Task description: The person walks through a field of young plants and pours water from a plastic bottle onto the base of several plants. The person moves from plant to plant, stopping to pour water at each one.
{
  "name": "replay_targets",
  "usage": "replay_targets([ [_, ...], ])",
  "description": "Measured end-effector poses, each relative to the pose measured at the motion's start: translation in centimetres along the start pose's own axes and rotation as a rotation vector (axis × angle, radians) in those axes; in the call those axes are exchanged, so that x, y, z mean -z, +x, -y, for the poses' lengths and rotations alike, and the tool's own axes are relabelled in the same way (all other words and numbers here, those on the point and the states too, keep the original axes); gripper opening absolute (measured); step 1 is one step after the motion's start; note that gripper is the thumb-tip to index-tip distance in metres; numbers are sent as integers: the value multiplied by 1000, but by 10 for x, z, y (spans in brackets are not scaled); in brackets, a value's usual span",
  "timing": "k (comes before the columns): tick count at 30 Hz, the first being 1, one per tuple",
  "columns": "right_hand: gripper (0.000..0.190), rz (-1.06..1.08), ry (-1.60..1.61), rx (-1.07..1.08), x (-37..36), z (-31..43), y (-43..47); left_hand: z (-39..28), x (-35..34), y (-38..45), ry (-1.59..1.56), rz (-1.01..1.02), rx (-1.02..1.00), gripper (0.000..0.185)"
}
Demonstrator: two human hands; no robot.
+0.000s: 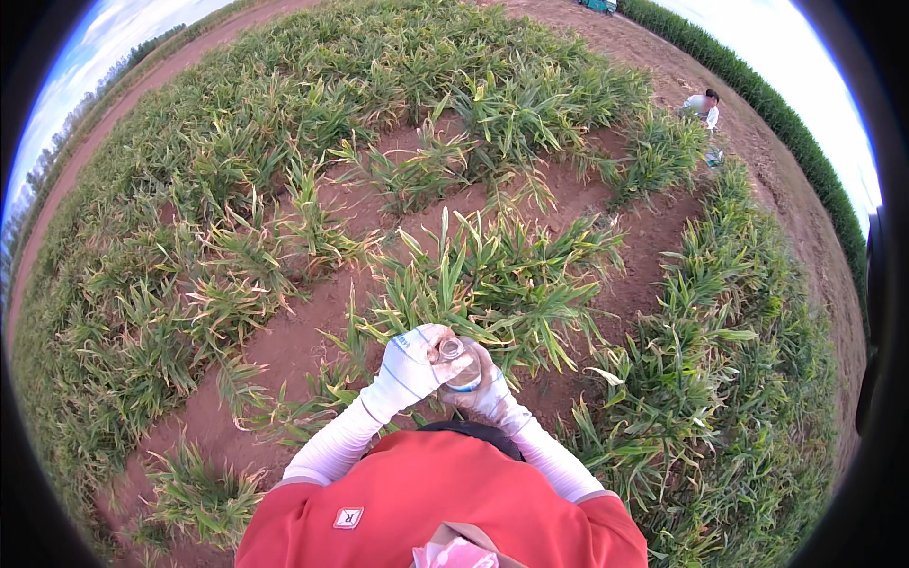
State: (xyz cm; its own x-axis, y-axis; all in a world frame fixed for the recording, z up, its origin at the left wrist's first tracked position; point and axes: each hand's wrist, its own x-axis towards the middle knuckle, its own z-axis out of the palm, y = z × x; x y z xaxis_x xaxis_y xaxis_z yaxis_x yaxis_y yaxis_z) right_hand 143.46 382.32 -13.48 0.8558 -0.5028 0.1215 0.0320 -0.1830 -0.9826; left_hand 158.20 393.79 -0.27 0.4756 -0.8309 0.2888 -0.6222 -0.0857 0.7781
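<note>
A clear bottle (466, 379) is held in front of my waist, its uncapped mouth tilted up toward the camera. A blue-and-white band shows low on it. My right hand (491, 390), in a soil-stained white glove, wraps the bottle's body from the right. My left hand (412, 363), in a white glove with blue lines, has its fingers and thumb around the neck. Whether those fingers also hold a cap is hidden. Just beyond both hands grows a clump of green, ginger-like leafy plants (497, 273) with yellowed tips.
Reddish-brown soil (298, 341) shows between the plant rows. A dense row (738, 369) runs along my right. Another person (703, 108) is low among plants at the far right, beside a dirt track (774, 170). A green vehicle or machine (600, 6) stands at the top edge.
</note>
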Motion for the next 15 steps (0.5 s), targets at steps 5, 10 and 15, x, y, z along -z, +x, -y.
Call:
replay_targets([
  [5, 110, 174, -25, -90, 17, 18, 3, 3, 12, 7, -217, 44, -82, 37],
  [10, 92, 361, 225, -240, 18, 51, 13, 8, 21, 15, -459, 56, -87, 30],
  [15, 73, 457, 341, -278, 9, 58, 24, 14, 22, 18, -320, 28, -227, 27],
])
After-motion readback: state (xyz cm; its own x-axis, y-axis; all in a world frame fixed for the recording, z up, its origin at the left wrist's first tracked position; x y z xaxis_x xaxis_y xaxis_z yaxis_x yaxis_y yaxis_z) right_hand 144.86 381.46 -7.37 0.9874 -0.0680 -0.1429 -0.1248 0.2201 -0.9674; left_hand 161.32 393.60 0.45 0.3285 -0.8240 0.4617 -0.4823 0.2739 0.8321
